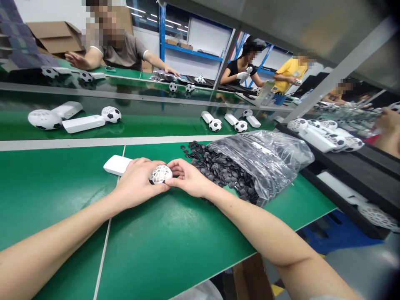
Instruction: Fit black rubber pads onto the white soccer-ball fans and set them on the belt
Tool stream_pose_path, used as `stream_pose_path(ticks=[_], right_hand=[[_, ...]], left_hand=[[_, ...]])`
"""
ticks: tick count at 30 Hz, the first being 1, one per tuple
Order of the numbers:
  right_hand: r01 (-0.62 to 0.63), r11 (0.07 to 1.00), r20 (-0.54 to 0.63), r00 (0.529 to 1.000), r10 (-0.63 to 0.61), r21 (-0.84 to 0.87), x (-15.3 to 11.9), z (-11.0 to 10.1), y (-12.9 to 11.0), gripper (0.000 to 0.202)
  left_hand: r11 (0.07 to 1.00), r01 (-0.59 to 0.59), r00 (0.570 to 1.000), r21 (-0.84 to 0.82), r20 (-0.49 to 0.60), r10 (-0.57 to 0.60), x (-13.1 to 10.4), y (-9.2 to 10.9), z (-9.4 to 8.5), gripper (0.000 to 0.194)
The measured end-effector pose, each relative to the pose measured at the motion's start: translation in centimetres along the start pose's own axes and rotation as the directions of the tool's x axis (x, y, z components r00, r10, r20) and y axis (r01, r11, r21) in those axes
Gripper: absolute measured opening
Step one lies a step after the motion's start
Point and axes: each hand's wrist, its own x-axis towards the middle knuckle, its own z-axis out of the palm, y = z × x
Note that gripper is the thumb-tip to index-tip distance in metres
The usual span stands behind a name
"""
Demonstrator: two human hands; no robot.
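Both my hands meet around a white handheld fan (161, 174) with a soccer-ball-patterned round head and a lattice front. My left hand (137, 182) wraps over the fan, whose white handle (117, 165) sticks out to the left beyond it. The fingers of my right hand (189, 178) pinch the right side of the head. Just right of this hand, a pile of small black plastic pieces (225, 166) spills from a clear plastic bag (268, 158) onto the green table (162, 241).
Several fans (84, 124) lie on the green conveyor belt (150, 121) beyond a pale rail. At the right, a black tray (368, 173) carries more fans (328, 134). Co-workers sit or stand across the line, and another person's hand (389, 127) shows at the right edge.
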Motion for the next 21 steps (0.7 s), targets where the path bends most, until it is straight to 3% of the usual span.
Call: stream_pose_path(ticks=[4,7,9,11,14,17,21], right_hand=[[0.047,0.997,0.018,0.999,-0.046,-0.054,0.7,-0.6,-0.1,0.033],[0.081,0.940,-0.135,0.982,-0.132,-0.333,1.4,-3.0,-0.8,0.014],[-0.028,0.769,-0.298,0.930,-0.215,-0.639,1.4,-5.1,-1.4,0.009],[-0.170,0.580,-0.353,0.909,-0.220,-0.797,1.1,-6.9,-1.8,0.007],[-0.208,0.485,-0.306,0.943,-0.131,-0.850,0.7,-7.9,-1.8,0.007],[-0.192,0.421,-0.248,0.966,-0.081,-0.886,0.5,-7.2,-1.4,0.003],[-0.166,0.312,-0.198,0.978,-0.072,-0.935,0.7,-6.0,-1.0,0.007]], left_hand=[[1.000,0.000,1.000,-0.009,0.025,0.000,0.0,-0.1,-0.2,0.053],[0.999,-0.037,0.994,-0.029,0.105,0.040,0.0,-0.7,-0.8,0.061],[0.996,-0.082,0.979,-0.038,0.183,0.088,0.1,-1.3,-1.2,0.064],[0.996,-0.088,0.962,-0.032,0.256,0.093,0.0,-1.6,-1.5,0.064],[1.000,-0.011,0.964,-0.012,0.265,0.013,-0.2,-1.4,-1.2,0.069],[0.999,0.037,0.987,-0.020,0.155,-0.033,-0.5,-0.7,-0.4,0.060],[0.995,-0.047,0.978,-0.087,0.198,0.064,-0.7,-0.5,0.0,0.047]])
